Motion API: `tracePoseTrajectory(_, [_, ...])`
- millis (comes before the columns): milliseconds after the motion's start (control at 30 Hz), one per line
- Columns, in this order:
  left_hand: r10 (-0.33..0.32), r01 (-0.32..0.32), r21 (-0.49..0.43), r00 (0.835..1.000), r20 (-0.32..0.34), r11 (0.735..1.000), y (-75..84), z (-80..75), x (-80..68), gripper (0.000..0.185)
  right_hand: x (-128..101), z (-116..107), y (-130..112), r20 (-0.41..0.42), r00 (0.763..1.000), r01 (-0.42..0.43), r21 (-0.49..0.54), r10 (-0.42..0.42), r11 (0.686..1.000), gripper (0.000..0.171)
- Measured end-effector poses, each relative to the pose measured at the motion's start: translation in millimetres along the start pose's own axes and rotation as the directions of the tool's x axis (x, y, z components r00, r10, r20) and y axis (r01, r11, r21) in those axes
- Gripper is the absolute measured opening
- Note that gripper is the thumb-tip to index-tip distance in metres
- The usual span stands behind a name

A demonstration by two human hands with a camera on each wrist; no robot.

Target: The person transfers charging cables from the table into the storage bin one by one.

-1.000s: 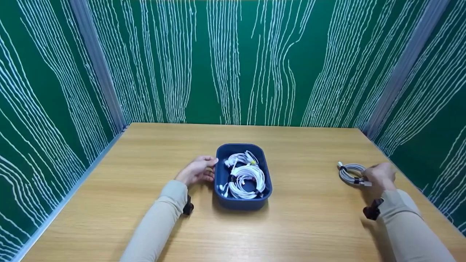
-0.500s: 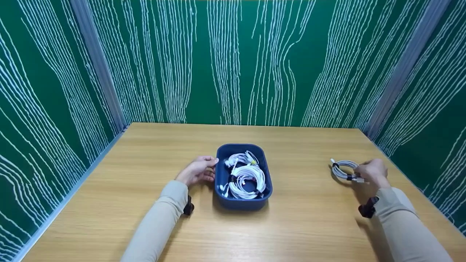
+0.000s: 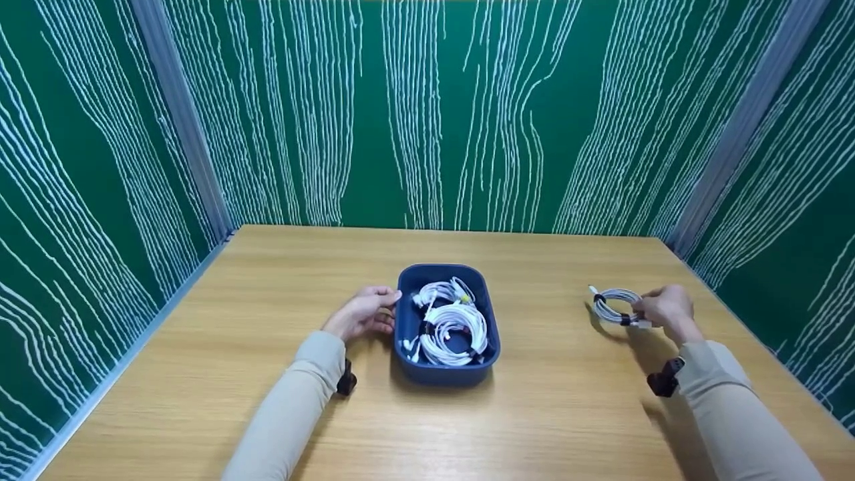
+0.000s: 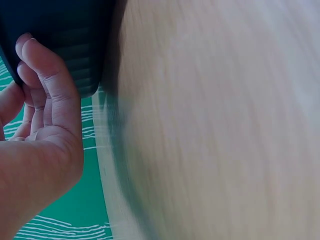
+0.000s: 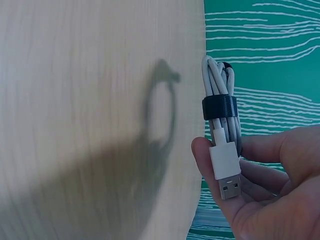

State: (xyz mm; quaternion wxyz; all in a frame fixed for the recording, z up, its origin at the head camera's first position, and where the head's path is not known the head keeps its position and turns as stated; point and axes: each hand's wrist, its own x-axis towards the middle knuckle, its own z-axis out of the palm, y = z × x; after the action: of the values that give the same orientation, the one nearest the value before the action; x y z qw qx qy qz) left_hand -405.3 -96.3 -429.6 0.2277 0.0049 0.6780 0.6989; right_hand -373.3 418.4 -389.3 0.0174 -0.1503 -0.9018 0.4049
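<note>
In the head view my right hand (image 3: 666, 309) pinches a coiled white USB cable (image 3: 618, 304) at the right of the table. Black straps bind the coil. In the right wrist view the cable (image 5: 220, 80) hangs above its shadow, its USB plug (image 5: 228, 170) pointing down beside my fingers. A dark blue plastic bin (image 3: 446, 377) stands mid-table. Coiled white cables (image 3: 461, 321) lie inside it, one showing a bit of yellow. My left hand (image 3: 364, 314) grips the bin's left rim, thumb at the edge and fingers against the outer wall (image 4: 75, 55).
The wooden table (image 3: 548, 414) runs back to green panels (image 3: 374, 133) with white wavy lines. Grey posts (image 3: 177, 113) stand at both rear corners. A small black camera (image 3: 664, 379) sits on the right wrist, another (image 3: 347, 379) on the left.
My right hand has moved left and slightly away from me with the coiled cable, which has come up off the table. The left hand and the bin have stayed in place.
</note>
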Motion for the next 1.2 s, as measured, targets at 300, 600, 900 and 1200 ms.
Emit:
tracePoseTrajectory(300, [-0.001,0.001,0.008,1.0,-0.005,1.0,-0.2,-0.1,-0.8,0.01,-0.1,8.2,-9.5,0.046,0.998,0.038,0.049,-0.04,0.998,0.041])
tracePoseTrajectory(600, [0.001,0.0,-0.023,1.0,0.012,1.0,0.6,0.4,-2.2,0.01,-2.7,14.5,-20.3,0.041,0.994,0.096,0.085,-0.1,0.992,0.039])
tracePoseTrajectory(900, [-0.005,0.005,-0.024,1.0,-0.005,1.0,0.0,0.4,-3.2,0.009,-1.6,20.1,-28.7,0.056,0.994,0.093,0.08,-0.097,0.992,0.039])
tracePoseTrajectory(1200, [-0.01,0.009,-0.012,1.0,-0.01,1.0,1.8,0.4,-3.4,0.011,-3.6,23.6,-39.5,0.07,0.992,0.097,0.074,-0.102,0.992,0.04])
